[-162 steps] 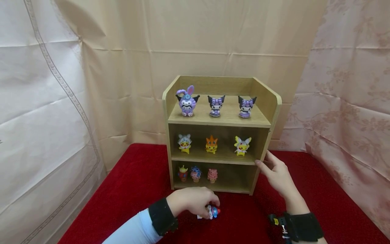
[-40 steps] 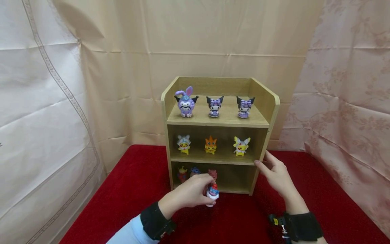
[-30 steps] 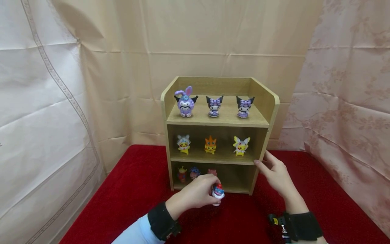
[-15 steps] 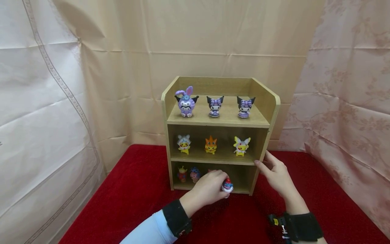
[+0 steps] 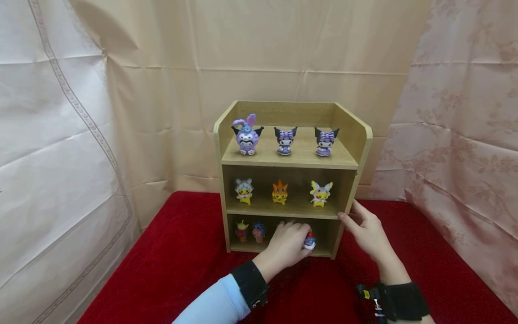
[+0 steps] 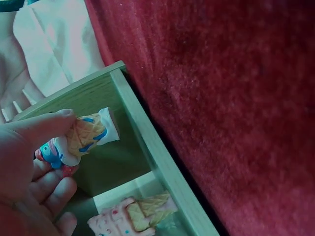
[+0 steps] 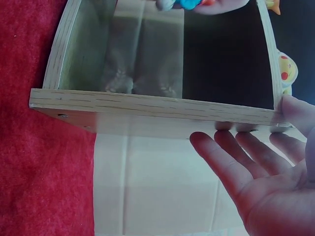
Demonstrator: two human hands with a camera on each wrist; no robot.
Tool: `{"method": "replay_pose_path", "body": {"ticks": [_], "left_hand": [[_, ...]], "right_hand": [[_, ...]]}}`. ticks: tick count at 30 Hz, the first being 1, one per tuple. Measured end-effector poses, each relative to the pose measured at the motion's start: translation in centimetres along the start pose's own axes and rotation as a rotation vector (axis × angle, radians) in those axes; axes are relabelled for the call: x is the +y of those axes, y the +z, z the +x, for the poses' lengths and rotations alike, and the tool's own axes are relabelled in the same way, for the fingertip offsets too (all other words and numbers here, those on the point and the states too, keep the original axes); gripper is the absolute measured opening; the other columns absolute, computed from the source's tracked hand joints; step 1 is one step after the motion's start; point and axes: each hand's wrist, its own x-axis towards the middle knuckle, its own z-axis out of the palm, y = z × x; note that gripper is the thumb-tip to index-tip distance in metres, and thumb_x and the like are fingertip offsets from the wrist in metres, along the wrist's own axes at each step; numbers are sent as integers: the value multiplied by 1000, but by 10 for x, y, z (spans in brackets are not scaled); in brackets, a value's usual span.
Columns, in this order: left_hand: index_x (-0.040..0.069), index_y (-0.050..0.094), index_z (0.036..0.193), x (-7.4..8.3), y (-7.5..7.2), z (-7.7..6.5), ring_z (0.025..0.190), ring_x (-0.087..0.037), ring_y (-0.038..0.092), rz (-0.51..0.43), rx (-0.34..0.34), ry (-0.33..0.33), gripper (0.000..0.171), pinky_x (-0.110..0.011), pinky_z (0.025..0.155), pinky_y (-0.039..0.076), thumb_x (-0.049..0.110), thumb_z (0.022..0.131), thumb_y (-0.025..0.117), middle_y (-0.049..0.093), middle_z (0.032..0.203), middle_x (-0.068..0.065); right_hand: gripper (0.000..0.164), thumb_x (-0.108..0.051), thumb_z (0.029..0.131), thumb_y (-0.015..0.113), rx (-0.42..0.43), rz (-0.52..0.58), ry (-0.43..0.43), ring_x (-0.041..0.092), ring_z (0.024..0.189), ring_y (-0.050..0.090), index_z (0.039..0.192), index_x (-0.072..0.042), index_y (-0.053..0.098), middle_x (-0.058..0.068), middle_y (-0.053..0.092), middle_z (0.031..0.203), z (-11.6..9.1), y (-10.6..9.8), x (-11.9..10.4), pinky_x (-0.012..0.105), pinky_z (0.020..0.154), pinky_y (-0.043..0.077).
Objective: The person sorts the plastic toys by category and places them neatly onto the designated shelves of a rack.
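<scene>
My left hand [image 5: 289,243] pinches a small ice-cream-cone figurine [image 5: 310,243] with a red top, blue face and white frill. It is at the front of the bottom compartment of the wooden display shelf [image 5: 291,163]. In the left wrist view the cone figurine [image 6: 86,135] lies sideways between thumb and fingers, its white base pointing away. A pink cone figurine [image 6: 118,219] is beside it in the compartment, mostly hidden by my hand in the head view. My right hand [image 5: 370,234] holds the shelf's right side panel, thumb at the front edge, fingers along the outer face.
An alien figurine [image 5: 242,231] and a pink-and-blue figurine [image 5: 259,231] stand at the bottom left. Three yellow-bodied or orange figures, including an orange-hooded one [image 5: 279,192], occupy the middle level. Purple figurines [image 5: 285,141] line the top. Red cloth [image 5: 182,252] covers the table.
From the cloth in front of the shelf, my left hand has lifted the cone figurine, turned it upright and carried it right and up to the bottom compartment. The right hand stays put.
</scene>
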Motion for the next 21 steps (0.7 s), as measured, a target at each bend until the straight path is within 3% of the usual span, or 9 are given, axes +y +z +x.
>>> {"method": "replay_pose_path", "body": {"ticks": [7, 14, 21], "left_hand": [[22, 61, 111, 2, 10, 11, 109, -20, 53, 53, -72, -59, 43, -49, 91, 42, 50, 80, 72, 64, 95, 9], [23, 59, 124, 0, 15, 23, 102, -17, 55, 51, -131, -114, 51, -50, 98, 36, 49, 81, 71, 66, 98, 10], [26, 58, 128, 2, 18, 30, 94, -16, 57, 52, -154, -146, 54, -49, 95, 37, 50, 81, 71, 66, 100, 8]], "right_hand": [[57, -26, 97, 59, 3, -20, 1, 27, 107, 57, 148, -22, 35, 16, 51, 132, 1, 0, 2, 35, 74, 56], [56, -25, 97, 59, 3, -14, -8, 29, 106, 57, 147, -19, 36, 19, 52, 131, 1, -1, 0, 36, 73, 56], [57, -27, 97, 59, 5, -17, 0, 28, 107, 57, 148, -20, 36, 18, 52, 132, 2, -1, 3, 31, 72, 55]]}}
